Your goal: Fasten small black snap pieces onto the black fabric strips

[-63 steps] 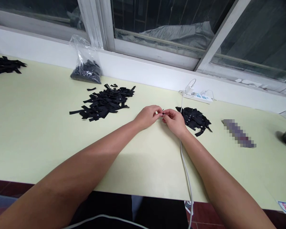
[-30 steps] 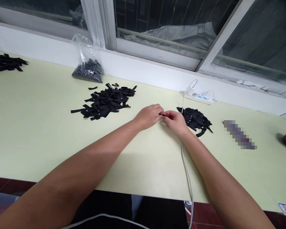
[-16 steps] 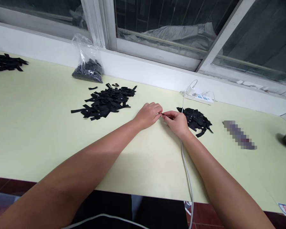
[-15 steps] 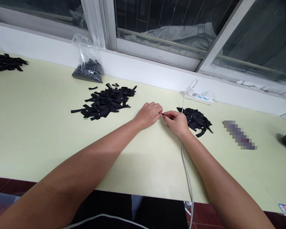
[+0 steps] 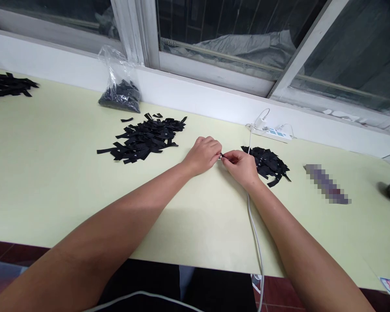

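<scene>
Fingertip to fingertip, my left hand [image 5: 204, 155] and my right hand [image 5: 241, 167] meet above the pale yellow table [image 5: 195, 234]. Both are closed in a pinch on a small black fabric strip [image 5: 222, 154], most of it hidden by the fingers. A tiny shiny spot shows at the left fingertips. Just right of my right hand lies a pile of black strips [image 5: 268, 162], some with small bright dots. A larger pile of similar strips [image 5: 146, 138] spreads out to the left of my left hand.
A clear plastic bag [image 5: 120, 93] of black pieces stands against the wall. More black strips [image 5: 8, 86] lie far left. A power strip [image 5: 274, 134] sits at the back, and a white cable [image 5: 254, 234] crosses the table under my right wrist. A blurred-out object [image 5: 326, 184] lies right.
Both hands have stayed almost in place. The black strip between the fingertips has shifted slightly and now pokes up a little.
</scene>
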A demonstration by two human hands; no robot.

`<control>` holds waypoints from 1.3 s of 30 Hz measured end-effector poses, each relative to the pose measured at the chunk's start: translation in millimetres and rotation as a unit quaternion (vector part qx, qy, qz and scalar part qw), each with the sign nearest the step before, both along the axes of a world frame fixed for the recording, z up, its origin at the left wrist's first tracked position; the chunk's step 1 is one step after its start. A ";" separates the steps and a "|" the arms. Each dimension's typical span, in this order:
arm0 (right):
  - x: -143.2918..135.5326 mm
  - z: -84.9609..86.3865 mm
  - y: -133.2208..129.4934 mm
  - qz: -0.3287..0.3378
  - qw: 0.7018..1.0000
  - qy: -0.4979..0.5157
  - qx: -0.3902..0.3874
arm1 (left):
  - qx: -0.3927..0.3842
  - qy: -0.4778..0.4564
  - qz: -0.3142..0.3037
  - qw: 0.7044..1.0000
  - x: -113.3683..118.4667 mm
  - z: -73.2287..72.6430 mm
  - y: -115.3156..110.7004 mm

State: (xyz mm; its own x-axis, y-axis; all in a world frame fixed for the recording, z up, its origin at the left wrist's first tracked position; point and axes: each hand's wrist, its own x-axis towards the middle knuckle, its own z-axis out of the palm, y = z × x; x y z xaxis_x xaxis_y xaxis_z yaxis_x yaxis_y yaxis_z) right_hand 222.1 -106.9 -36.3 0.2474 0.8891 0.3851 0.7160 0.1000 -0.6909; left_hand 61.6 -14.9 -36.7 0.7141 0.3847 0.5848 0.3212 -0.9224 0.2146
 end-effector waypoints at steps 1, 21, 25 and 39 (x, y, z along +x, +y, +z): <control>-0.6 0.5 -0.2 0.004 1.000 0.003 -0.004 | -0.005 0.003 0.004 1.000 -0.1 -0.4 0.5; 14.9 -21.1 17.9 0.035 0.981 -0.189 -0.025 | -0.238 -0.247 0.113 0.933 1.9 -5.7 20.0; 12.9 -14.4 15.2 0.037 0.983 -0.174 -0.045 | -0.226 -0.226 0.087 0.943 2.6 -5.4 15.9; 8.4 4.2 7.0 0.020 0.975 -0.162 -0.150 | -0.216 -0.188 0.041 0.957 2.3 -6.4 12.6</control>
